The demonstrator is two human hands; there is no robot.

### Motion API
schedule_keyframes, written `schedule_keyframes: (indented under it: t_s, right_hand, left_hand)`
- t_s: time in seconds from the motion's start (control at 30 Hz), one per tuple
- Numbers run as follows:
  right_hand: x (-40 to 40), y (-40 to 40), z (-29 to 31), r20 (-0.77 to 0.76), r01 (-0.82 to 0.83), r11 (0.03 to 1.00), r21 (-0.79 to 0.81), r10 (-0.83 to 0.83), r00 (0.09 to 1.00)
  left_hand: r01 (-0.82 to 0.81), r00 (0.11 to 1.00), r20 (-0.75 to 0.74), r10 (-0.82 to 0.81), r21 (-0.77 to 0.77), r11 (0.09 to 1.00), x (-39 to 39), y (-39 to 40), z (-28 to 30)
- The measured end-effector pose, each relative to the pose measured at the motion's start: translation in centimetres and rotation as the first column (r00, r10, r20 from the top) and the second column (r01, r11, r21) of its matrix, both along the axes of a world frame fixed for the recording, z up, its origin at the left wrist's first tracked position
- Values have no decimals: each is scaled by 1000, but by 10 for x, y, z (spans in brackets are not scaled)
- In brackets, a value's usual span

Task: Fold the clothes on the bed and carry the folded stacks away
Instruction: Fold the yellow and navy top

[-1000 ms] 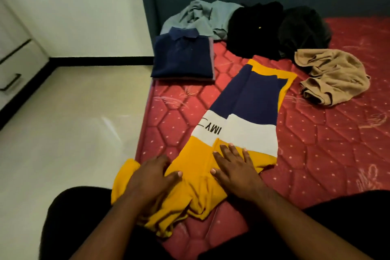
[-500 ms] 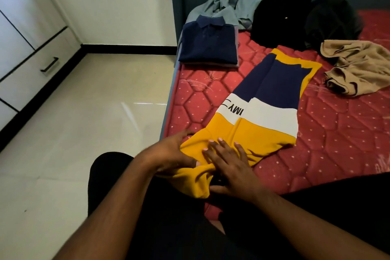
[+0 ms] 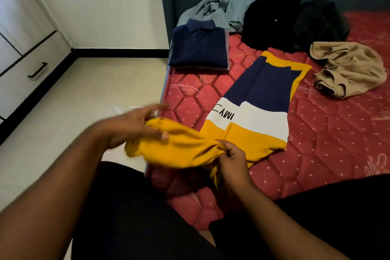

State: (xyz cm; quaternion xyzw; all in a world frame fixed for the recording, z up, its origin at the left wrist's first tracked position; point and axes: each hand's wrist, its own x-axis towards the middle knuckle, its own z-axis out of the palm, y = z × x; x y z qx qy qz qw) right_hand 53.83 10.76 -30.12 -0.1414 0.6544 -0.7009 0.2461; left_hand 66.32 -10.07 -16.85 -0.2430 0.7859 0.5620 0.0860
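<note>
The yellow, white and navy shirt (image 3: 251, 110) is laid lengthwise near the mattress's (image 3: 327, 150) left edge, its near yellow end bunched and pinched by the right hand (image 3: 231, 157). The left hand (image 3: 135, 126) is blurred against that bunched end; its grip cannot be told. Part of the shirt's lettering is hidden in a fold.

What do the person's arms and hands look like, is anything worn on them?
Both forearms are bare, with no sleeves in view. The left hand and the right hand wear no gloves, and no rings, watch or bracelet can be seen. The left hand is motion-blurred, so small details on it cannot be made out.
</note>
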Motion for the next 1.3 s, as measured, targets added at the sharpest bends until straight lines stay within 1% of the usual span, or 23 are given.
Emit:
schedule_keyframes:
  t_s: [0.03,0.1,0.13,0.17,0.23,0.3,0.4,0.5,0.6,0.7,0.8,0.87,0.9,0.93,0.97,1.0,1.03,1.07,1.1,1.13,1.2,1.23,1.3]
  right_hand:
    - [-9,-2,0,184,104,992,-71,-89,979]
    - [-21,-1,0,486,237,955,-180,-123,865]
    - [-25,1,-2,571,273,941,-202,-113,813]
    - [-26,5,-3,631,300,935,-191,-117,767]
    - [-29,14,-4,693,318,939,-128,-145,706]
    - [-38,23,-3,711,309,943,-124,-132,690]
    - [-50,32,1,745,276,952,-130,-90,661]
    - [-63,38,10,789,278,953,-121,-77,610]
    - [-80,36,15,801,304,950,-68,-129,585]
    - [-105,32,9,692,273,960,57,-235,682]
    - [-121,33,4,448,276,944,183,-330,831]
    - [-120,46,3,175,282,910,303,-344,922]
    - [-117,55,4,-47,300,875,380,-305,951]
    - [-111,66,6,-311,324,831,452,-194,930]
    - [-103,75,6,-556,342,805,484,-18,831]
    - [-94,84,7,-715,306,800,516,205,668]
    - [-84,89,6,-752,229,772,593,428,501]
    - [-75,90,1,-694,156,696,701,616,372]
    - [-67,89,-8,-580,100,580,808,755,307]
    - [-61,87,-17,-476,72,478,875,828,295]
    - [-57,83,-31,-431,160,401,902,846,312]
    - [-58,80,-36,-458,214,408,888,829,321]
    - [-67,74,-36,-538,281,466,839,789,298]
  left_hand:
    - [-56,991,-118,70,122,991,-26,4,13]
    - [-121,943,-260,206,306,944,-84,11,29]
    - [-169,927,-275,254,297,940,-112,16,27]
    - [-239,916,-273,294,216,947,-137,22,22]
    - [-385,901,-238,362,-53,922,-173,30,-12]
    - [-360,929,-156,336,-160,919,-181,43,-56]
    - [-206,978,-37,203,-129,970,-159,60,-116]
    - [-230,972,-78,221,-149,962,-138,58,-160]
    - [-289,944,-200,263,-119,950,-128,52,-167]
    - [-430,874,-281,397,-64,900,-117,45,-166]
    - [-382,904,-265,336,-144,913,-107,44,-174]
    - [-323,932,-263,250,-289,901,-99,43,-174]
    - [-269,951,-260,169,-417,868,-96,41,-169]
    - [-190,966,-254,51,-562,805,-91,38,-166]
    - [-99,962,-251,-108,-689,718,-86,33,-164]
    - [-13,927,-244,-286,-780,626,-82,30,-162]
    - [69,870,-223,-440,-829,555,-77,26,-165]
    - [140,816,-194,-544,-848,511,-74,23,-170]
    - [197,793,-171,-585,-836,511,-71,23,-175]
    - [237,803,-164,-573,-794,560,-71,24,-180]
    - [237,853,-201,-481,-672,702,-75,27,-185]
    - [215,870,-219,-442,-638,739,-78,30,-188]
    - [153,871,-275,-407,-636,757,-83,29,-194]
